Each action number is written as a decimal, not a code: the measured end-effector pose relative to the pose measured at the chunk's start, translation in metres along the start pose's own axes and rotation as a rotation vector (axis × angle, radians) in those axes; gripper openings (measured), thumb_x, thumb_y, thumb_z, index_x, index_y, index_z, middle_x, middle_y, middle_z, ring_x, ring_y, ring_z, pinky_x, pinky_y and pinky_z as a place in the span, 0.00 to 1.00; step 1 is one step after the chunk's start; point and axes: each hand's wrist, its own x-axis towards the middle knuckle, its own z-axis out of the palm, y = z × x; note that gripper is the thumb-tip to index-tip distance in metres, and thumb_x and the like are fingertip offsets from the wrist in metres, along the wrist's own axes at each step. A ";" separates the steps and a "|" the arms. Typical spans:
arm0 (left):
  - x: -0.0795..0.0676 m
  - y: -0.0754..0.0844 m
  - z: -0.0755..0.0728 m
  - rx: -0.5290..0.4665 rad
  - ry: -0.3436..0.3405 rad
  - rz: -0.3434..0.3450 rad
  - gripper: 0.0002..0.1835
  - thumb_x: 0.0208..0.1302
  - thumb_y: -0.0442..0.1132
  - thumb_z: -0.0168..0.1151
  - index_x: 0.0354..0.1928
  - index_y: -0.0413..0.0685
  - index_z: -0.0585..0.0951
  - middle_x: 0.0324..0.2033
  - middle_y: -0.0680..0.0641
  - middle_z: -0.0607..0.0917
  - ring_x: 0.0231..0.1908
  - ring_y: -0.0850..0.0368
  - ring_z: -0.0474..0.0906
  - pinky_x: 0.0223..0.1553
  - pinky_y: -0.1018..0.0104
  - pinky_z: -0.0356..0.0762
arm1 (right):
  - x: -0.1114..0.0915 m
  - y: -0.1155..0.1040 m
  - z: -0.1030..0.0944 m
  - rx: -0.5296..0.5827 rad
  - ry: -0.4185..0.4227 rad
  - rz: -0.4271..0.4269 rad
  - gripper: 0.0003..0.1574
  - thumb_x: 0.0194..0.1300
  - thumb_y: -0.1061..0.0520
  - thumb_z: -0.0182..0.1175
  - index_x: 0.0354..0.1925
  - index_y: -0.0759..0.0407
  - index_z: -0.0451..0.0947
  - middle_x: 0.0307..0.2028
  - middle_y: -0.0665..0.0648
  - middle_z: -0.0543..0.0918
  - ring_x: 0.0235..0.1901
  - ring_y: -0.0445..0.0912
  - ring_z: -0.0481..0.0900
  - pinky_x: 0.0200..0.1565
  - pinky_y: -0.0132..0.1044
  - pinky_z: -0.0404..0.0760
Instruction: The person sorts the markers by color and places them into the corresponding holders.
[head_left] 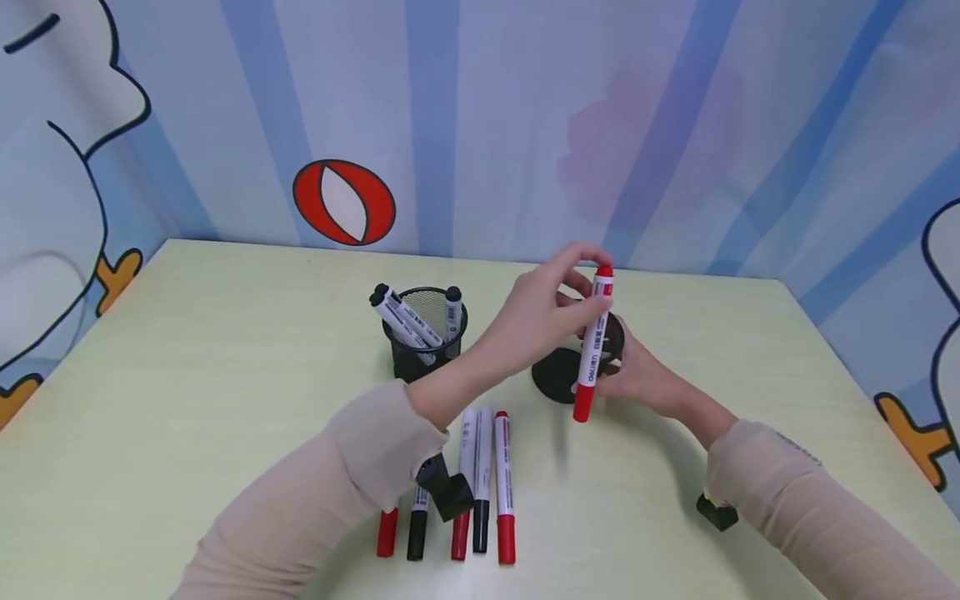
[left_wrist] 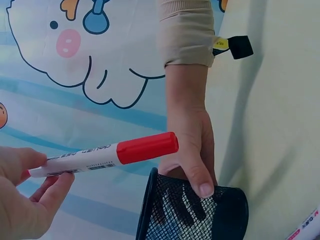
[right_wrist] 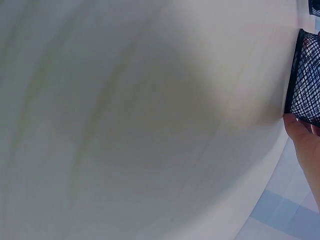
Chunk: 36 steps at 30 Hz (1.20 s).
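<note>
My left hand [head_left: 536, 312] pinches a white marker with a red cap [head_left: 592, 346] near its upper end, the cap pointing down. In the head view this marker overlaps the black mesh pen cup [head_left: 553, 377], standing in front of it. My right hand [head_left: 641, 375] grips that cup from the right side. In the left wrist view the marker [left_wrist: 100, 157] lies past the rim of the pen cup [left_wrist: 187, 212], and the right hand's [left_wrist: 190, 145] thumb presses the mesh wall. The right wrist view catches only part of the cup [right_wrist: 306, 77] and the fingers at its edge.
Left of the hands stands another mesh pen cup [head_left: 411, 364] holding several black-ended markers [head_left: 405, 325]. Several red-capped and black-capped markers lie side by side on the table [head_left: 187, 400], partly under the left sleeve [head_left: 322, 492]. A printed backdrop [head_left: 495, 125] rises behind the table.
</note>
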 end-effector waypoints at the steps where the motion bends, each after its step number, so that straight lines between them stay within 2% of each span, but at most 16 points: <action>1: 0.002 0.001 0.000 0.023 0.007 0.015 0.19 0.65 0.36 0.57 0.57 0.52 0.69 0.38 0.45 0.78 0.33 0.56 0.80 0.36 0.67 0.80 | 0.000 -0.001 0.000 -0.002 0.006 0.008 0.54 0.52 0.59 0.69 0.66 0.52 0.45 0.63 0.56 0.59 0.62 0.54 0.57 0.54 0.54 0.70; 8: 0.013 0.007 0.000 0.152 0.084 0.133 0.17 0.65 0.36 0.57 0.55 0.50 0.68 0.36 0.46 0.80 0.33 0.57 0.80 0.34 0.71 0.78 | 0.001 -0.003 -0.002 -0.031 0.024 0.041 0.56 0.52 0.57 0.70 0.66 0.56 0.44 0.61 0.59 0.59 0.60 0.56 0.56 0.55 0.55 0.68; 13: 0.019 0.007 0.002 0.175 0.153 0.206 0.17 0.64 0.35 0.57 0.55 0.48 0.69 0.36 0.46 0.80 0.33 0.57 0.80 0.34 0.72 0.77 | 0.000 -0.005 -0.001 -0.037 0.037 0.076 0.58 0.52 0.54 0.70 0.68 0.55 0.42 0.63 0.58 0.59 0.62 0.56 0.58 0.57 0.58 0.66; 18: 0.022 0.000 0.006 0.142 0.191 0.225 0.18 0.65 0.34 0.57 0.55 0.48 0.69 0.36 0.46 0.79 0.35 0.57 0.80 0.35 0.72 0.78 | 0.000 -0.004 -0.001 -0.048 0.029 0.088 0.58 0.52 0.54 0.70 0.67 0.57 0.42 0.64 0.59 0.58 0.62 0.58 0.56 0.59 0.61 0.61; 23: 0.025 -0.006 0.008 0.121 0.228 0.233 0.18 0.65 0.35 0.57 0.55 0.48 0.69 0.37 0.45 0.79 0.36 0.57 0.80 0.36 0.73 0.78 | 0.001 -0.004 0.000 -0.058 0.027 0.085 0.59 0.52 0.54 0.70 0.68 0.57 0.41 0.64 0.59 0.58 0.63 0.58 0.55 0.58 0.62 0.61; 30: 0.030 -0.012 0.007 0.162 0.253 0.272 0.17 0.65 0.35 0.56 0.55 0.47 0.69 0.37 0.46 0.78 0.36 0.56 0.80 0.37 0.73 0.77 | -0.001 -0.003 0.000 -0.040 0.031 0.064 0.59 0.52 0.57 0.70 0.68 0.58 0.40 0.64 0.62 0.58 0.63 0.58 0.56 0.58 0.61 0.62; 36: 0.032 -0.028 0.007 0.213 0.252 0.290 0.16 0.65 0.34 0.57 0.54 0.46 0.70 0.37 0.45 0.77 0.36 0.55 0.79 0.38 0.74 0.76 | 0.000 -0.003 0.000 -0.022 0.033 0.064 0.58 0.52 0.56 0.70 0.68 0.54 0.42 0.63 0.58 0.58 0.62 0.55 0.57 0.60 0.60 0.62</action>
